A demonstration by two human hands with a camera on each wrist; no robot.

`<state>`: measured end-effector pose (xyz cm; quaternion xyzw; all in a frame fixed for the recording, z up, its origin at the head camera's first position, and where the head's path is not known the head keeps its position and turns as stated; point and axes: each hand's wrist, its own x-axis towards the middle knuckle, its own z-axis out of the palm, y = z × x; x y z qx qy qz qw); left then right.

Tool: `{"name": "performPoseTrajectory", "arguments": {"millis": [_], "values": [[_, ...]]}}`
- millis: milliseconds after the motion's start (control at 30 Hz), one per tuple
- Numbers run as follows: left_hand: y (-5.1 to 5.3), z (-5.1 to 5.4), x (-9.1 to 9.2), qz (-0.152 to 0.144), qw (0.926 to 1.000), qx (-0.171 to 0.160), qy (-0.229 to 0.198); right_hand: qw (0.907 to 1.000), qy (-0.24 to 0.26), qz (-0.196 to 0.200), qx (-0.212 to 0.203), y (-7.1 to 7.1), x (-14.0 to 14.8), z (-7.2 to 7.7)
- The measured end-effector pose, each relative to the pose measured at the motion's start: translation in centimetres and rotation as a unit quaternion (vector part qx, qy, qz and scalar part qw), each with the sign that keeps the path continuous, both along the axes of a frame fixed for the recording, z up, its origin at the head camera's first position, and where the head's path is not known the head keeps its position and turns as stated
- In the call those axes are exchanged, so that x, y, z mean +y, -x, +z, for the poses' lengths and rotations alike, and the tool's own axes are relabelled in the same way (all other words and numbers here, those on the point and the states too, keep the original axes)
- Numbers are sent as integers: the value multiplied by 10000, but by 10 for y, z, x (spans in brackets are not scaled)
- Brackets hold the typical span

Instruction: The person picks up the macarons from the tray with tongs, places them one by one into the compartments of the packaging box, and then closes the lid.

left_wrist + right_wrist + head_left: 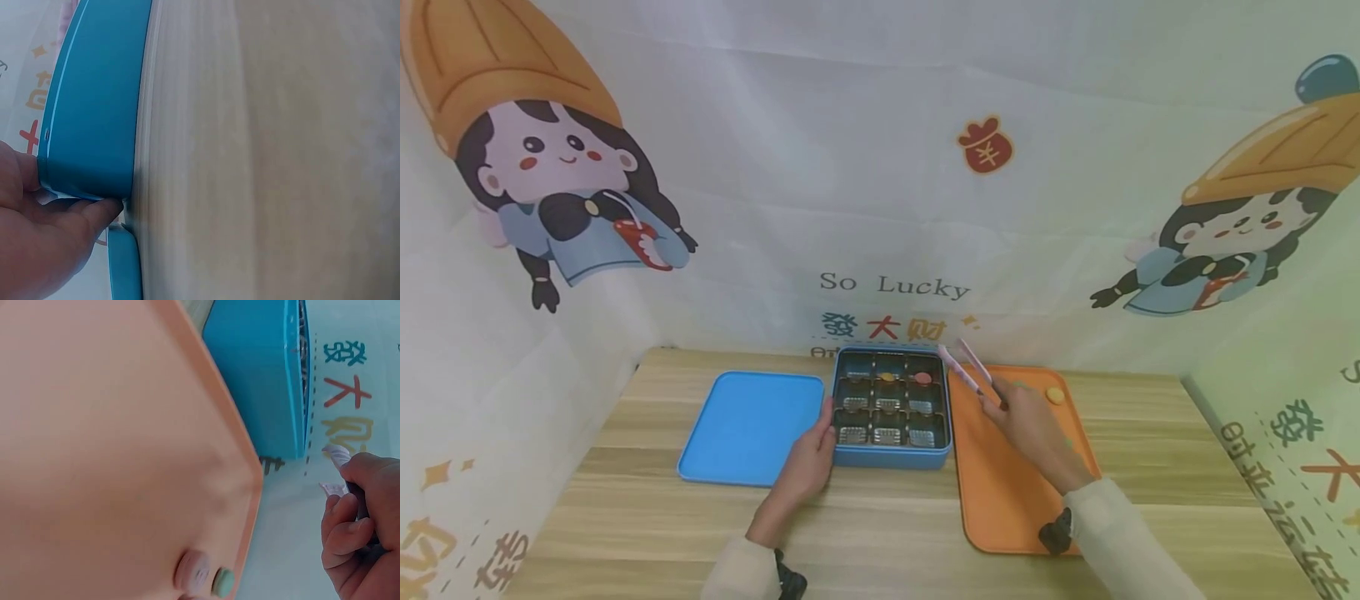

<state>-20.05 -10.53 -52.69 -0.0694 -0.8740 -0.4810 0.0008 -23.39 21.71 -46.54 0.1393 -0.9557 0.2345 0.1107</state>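
A blue box (891, 457) with a divided plastic insert stands mid-table. In its back row, a yellow macaron (887, 377) lies in the middle compartment and a pink-red macaron (922, 378) in the right one. My left hand (811, 457) holds the box's left side, thumb at the rim and fingers against the wall. My right hand (1026, 421) grips tongs (970, 367) with pale pink tips, spread apart with nothing visible between them. They are above the orange tray's (1000, 508) back left corner, beside the box. A yellow macaron (1056, 396) lies on that tray.
A blue lid (752, 425) lies flat left of the box. In the right wrist view a pink macaron (192, 572) and a green macaron (223, 582) sit near the tray's edge. A printed cloth (880, 200) hangs right behind the wooden table (880, 533).
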Motion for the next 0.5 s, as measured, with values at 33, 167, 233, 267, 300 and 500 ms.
{"name": "performPoseTrajectory", "arguments": {"millis": [33, 167, 233, 267, 300, 500], "values": [[0, 0, 0, -1, 10000, 7, 9, 10000, 27, -40, -66, 0, 3, 0], [1, 1, 0, 11, 10000, -3, 25, 9989, 285, -163, -329, -2, 14, -1], [1, 1, 0, -5, 10000, 3, -3, 9982, 441, -188, -362, -2, 20, -2], [1, 2, 1, -13, 10000, -8, -21, 9985, 431, -182, -267, -2, 24, -3], [1, 2, 1, -27, 10000, -16, -32, 9984, 445, -199, -275, -2, 27, -5], [0, 3, 1, -62, 10000, -13, -44, 9994, -142, -327, -7, -6, 47, -10]]}}
